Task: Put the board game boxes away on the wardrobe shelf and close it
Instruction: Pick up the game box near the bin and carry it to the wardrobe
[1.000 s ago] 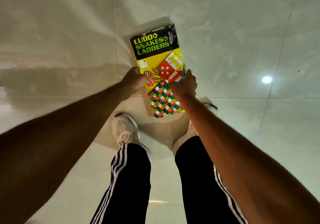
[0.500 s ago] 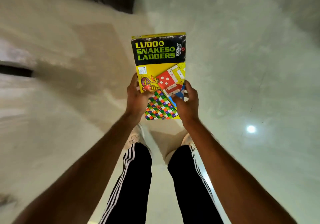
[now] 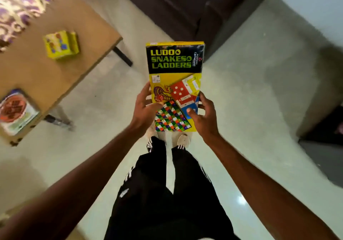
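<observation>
I hold a flat yellow and black Ludo and Snakes & Ladders box (image 3: 175,76) out in front of me, above the floor, lid facing up. My left hand (image 3: 145,110) grips its lower left edge and my right hand (image 3: 203,116) grips its lower right edge, thumbs on the lid. A small yellow game box (image 3: 61,45) sits on the wooden table (image 3: 37,73) at the left. Another game box (image 3: 15,112) with a red round picture lies at the table's near corner. No wardrobe shelf is in view.
A dark sofa (image 3: 185,8) stands ahead at the top. A dark piece of furniture (image 3: 326,128) is at the right edge. Pale tiled floor (image 3: 250,100) stretches between them. My legs in black striped trousers and white shoes are below the box.
The box has come up off the floor with both hands on it. My view has lifted, so the table, sofa and other boxes have come into sight.
</observation>
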### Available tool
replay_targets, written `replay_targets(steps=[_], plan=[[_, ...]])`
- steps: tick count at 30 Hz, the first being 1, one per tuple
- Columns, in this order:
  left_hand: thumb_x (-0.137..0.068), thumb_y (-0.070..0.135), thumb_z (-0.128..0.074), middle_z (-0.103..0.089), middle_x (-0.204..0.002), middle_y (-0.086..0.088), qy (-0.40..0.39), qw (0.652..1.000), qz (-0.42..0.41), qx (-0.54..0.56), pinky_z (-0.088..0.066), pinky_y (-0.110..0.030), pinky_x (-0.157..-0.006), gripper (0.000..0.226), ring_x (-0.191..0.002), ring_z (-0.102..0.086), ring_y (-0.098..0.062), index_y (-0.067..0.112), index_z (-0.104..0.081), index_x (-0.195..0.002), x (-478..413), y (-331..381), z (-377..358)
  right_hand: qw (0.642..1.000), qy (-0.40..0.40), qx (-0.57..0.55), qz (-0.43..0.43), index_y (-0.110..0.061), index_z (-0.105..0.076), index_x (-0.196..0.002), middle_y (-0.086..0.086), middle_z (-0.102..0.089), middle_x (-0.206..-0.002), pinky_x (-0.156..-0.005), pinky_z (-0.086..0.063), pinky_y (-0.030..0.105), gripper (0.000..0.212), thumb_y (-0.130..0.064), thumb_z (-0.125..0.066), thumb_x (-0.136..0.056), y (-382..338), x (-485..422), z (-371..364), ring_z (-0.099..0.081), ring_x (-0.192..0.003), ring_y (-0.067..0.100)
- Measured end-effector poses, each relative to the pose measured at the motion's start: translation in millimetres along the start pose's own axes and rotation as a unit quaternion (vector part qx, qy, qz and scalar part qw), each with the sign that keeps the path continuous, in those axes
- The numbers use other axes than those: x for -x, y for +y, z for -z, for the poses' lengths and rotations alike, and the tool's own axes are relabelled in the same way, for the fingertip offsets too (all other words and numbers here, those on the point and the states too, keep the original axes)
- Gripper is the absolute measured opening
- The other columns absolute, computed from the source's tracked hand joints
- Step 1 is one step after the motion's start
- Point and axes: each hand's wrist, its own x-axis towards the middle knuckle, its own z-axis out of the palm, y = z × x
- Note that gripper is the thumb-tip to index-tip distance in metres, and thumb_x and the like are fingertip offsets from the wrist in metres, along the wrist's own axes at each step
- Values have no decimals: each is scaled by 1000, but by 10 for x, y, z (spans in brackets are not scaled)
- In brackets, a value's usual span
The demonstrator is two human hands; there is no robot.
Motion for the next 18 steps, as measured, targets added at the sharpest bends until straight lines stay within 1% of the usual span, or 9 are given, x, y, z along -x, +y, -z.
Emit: replay_targets(steps=[2,5,7,9,12,13,15,16,18], plan=[[-66,16,-64,-53,-132,-5,39,999,-1,27,-54,-53,-92,77,-117,-59,-30,40,-45,-137,416,111,235,999,-45,9,22,-19,-41,-145,4,-50,-131,-95,-52,31,67,-18,-71,-84,-285,266,-26,-52,-116,12],[-72,16,-59,-56,-123,7,104,991,-18,83,-54,-43,-91,64,-114,-59,-21,31,-43,-133,1026,169,563,989,-124,52,69,-24,-37,-147,0,-46,-134,-98,-53,37,68,-15,-70,-87,-607,625,-191,-49,-122,10],[-72,19,-60,-57,-125,8,157,980,-23,117,-53,-45,-93,59,-116,-58,-22,25,-44,-129,1351,79,766,979,-174,66,89,-27,-35,-148,-1,-44,-136,-97,-54,42,69,-16,-69,-88,-740,827,-340,-49,-123,11],[-72,21,-62,-56,-130,5,227,963,-33,143,-51,-48,-95,61,-119,-56,-24,23,-46,-131,1661,-98,1049,962,-225,88,124,-27,-34,-148,-1,-43,-136,-97,-55,44,69,-12,-67,-89,-880,999,-608,-49,-123,10],[-70,21,-63,-57,-134,4,276,945,-40,172,-49,-51,-97,63,-120,-56,-25,26,-48,-132,1983,-340,1351,944,-267,126,146,-24,-33,-150,2,-43,-135,-95,-56,39,70,-8,-66,-90,-1001,1156,-1011,-49,-123,12],[-70,20,-63,-56,-134,4,299,934,-47,188,-49,-51,-96,64,-119,-56,-24,26,-49,-132,2133,-452,1533,933,-287,145,162,-24,-33,-150,3,-43,-135,-92,-57,35,70,-8,-66,-90,-1037,1262,-1240,-49,-124,14],[-70,18,-62,-56,-134,5,328,920,-51,209,-51,-49,-94,66,-118,-56,-22,27,-49,-134,2358,-660,1847,917,-311,166,185,-23,-33,-150,4,-43,-134,-84,-56,23,69,-8,-65,-90,-1102,1422,-1618,-48,-125,16],[-69,16,-61,-57,-133,6,338,914,-51,217,-52,-48,-92,67,-117,-56,-22,27,-50,-134,2455,-752,2006,911,-321,170,196,-22,-33,-151,4,-43,-134,-81,-55,20,69,-8,-64,-91,-1146,1496,-1805,-48,-125,17],[-70,12,-58,-59,-131,6,352,903,-58,239,-54,-47,-90,67,-116,-58,-22,27,-51,-134,2670,-965,2349,899,-339,182,208,-21,-33,-151,3,-44,-134,-80,-56,21,69,-8,-63,-91,-1220,1695,-2208,-50,-123,17]])
